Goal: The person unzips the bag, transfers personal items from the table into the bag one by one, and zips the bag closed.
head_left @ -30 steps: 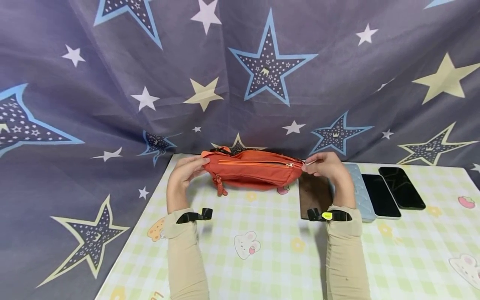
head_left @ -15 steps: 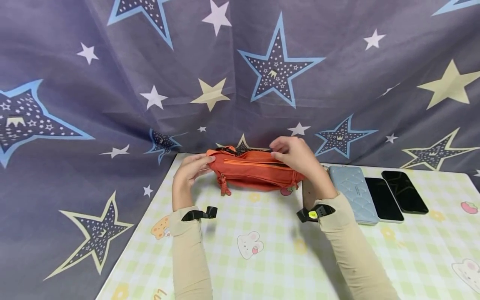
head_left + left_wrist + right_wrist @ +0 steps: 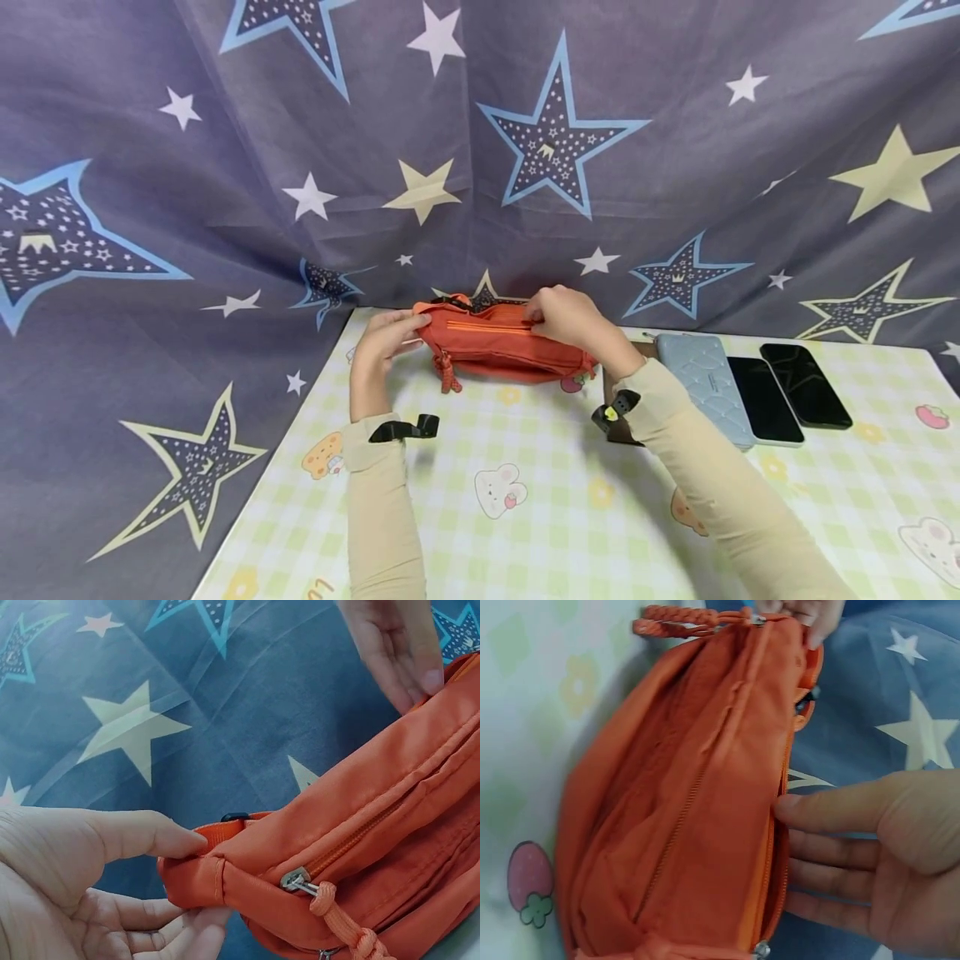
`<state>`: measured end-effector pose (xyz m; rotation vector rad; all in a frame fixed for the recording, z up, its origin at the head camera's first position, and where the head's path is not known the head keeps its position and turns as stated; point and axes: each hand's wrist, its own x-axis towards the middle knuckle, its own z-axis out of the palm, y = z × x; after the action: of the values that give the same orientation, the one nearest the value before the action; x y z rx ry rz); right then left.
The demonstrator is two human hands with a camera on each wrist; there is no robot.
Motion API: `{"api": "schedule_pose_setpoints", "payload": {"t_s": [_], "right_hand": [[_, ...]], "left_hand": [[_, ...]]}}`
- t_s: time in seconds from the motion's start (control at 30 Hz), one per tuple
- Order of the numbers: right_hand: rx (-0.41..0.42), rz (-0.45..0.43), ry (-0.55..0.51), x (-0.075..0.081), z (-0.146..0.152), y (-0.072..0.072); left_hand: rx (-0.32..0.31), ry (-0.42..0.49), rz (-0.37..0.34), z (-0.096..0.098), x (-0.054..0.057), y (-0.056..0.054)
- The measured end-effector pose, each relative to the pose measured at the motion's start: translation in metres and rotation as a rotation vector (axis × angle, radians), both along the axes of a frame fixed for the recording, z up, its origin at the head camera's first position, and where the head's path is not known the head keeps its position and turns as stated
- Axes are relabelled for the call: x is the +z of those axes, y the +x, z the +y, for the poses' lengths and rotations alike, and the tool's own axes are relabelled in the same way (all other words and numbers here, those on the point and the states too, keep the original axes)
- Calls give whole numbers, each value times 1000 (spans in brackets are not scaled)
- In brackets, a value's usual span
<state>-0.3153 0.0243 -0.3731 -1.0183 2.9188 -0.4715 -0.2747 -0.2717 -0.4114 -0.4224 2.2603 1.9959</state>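
In the head view, the orange bag [image 3: 491, 350] sits at the back of the desk [image 3: 540, 533], left of a blue wallet [image 3: 703, 385] and two phones [image 3: 806, 385]. In the left wrist view, the left hand [image 3: 82, 877] pinches the bag's end. In the right wrist view, the right hand [image 3: 877, 855] pinches its edge beside a zipper [image 3: 767, 881].

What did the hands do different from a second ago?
The right hand let go of the right end of the orange bag and moved left to the bag's top edge. The left hand still holds the other end, and the blue case stayed put.
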Motion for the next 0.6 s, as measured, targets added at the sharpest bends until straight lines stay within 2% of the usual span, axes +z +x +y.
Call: {"api": "schedule_pose_setpoints", "payload": {"t_s": [0.13,0.2,0.27,0.37,0.43,0.5,0.6], "right_hand": [[-21,64,21,-7,-7,-3],[-39,89,16,-10,-9,-4],[-52,117,-9,-11,-11,-4],[-71,141,-42,-12,-12,-3],[-82,152,-60,-11,-13,-2],[-92,151,-69,-10,-14,-2],[-111,127,-85,-8,-16,-1]], "left_hand": [[12,-54,13,4,1,2],[38,-96,17,7,3,4],[74,-174,17,10,7,7],[142,-344,23,15,17,13],[163,-447,27,19,24,17],[163,-512,37,23,30,21],[98,-451,49,32,33,22]]}}
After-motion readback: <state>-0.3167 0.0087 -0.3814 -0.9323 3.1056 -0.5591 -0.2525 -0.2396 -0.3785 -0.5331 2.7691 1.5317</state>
